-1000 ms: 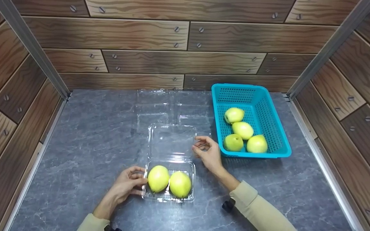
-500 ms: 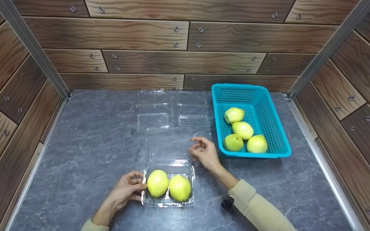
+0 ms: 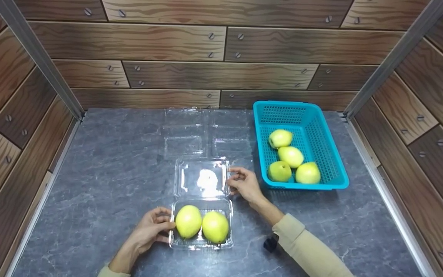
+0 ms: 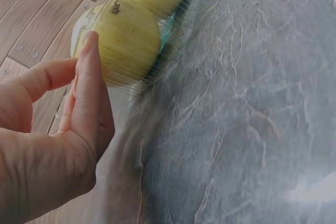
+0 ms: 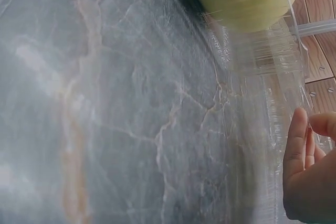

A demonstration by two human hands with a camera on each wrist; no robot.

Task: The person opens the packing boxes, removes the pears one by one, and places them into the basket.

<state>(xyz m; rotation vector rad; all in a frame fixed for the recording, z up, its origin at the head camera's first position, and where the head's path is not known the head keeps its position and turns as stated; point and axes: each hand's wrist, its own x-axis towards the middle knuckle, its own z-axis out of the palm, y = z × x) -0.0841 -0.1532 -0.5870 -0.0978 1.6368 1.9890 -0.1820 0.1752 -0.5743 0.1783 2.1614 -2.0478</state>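
Note:
A clear plastic clamshell box [image 3: 202,245] lies unfolded on the grey marbled table. Two yellow-green pears, the left one [image 3: 189,221] and the right one [image 3: 215,227], sit side by side in its base. My left hand [image 3: 149,230] pinches the base's left rim between thumb and fingers, clearly seen in the left wrist view [image 4: 73,108]. On the far side the lid [image 3: 190,179] is raised at a tilt and shines with glare. My right hand [image 3: 247,187] pinches the lid's right edge, and the right wrist view shows thumb and forefinger meeting there.
To the right stands a teal basket [image 3: 335,161] holding several more pears [image 3: 290,156]. Behind the lid lie other clear plastic containers [image 3: 183,144], faint against the table. Wood-patterned walls [image 3: 221,73] enclose the back and sides.
The clamshell box has slid slightly toward the person, with the left hand following. Its lid now tilts up and catches the light, and the right hand has shifted slightly left and nearer.

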